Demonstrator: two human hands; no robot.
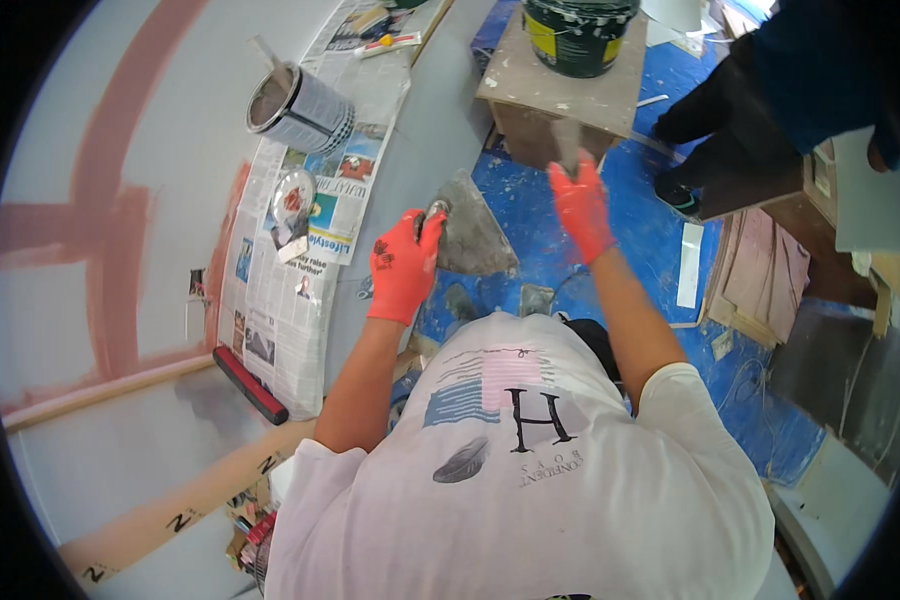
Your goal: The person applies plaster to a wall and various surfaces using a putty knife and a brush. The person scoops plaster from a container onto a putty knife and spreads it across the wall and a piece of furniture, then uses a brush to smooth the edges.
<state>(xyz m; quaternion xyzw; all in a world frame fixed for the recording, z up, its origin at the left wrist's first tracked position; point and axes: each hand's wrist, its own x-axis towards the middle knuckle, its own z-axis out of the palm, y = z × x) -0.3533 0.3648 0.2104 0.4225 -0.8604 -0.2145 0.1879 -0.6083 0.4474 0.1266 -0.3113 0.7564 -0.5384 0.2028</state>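
My left hand, in a red-orange glove, is closed round the handle of a wide scraper. Its broad grey blade flares out to the right and looks smeared. Further right, my right hand wears a matching glove and grips a narrower putty knife, partly blurred, with the blade pointing away from me. The two tools are apart. Beyond the putty knife stands a dark green bucket on a wooden box.
Newspaper covers a ledge at left, bearing a tilted can with a stick inside, a round lid and a tube. A red bar lies near its end. Blue sheeting covers the floor. Another person's legs are at right.
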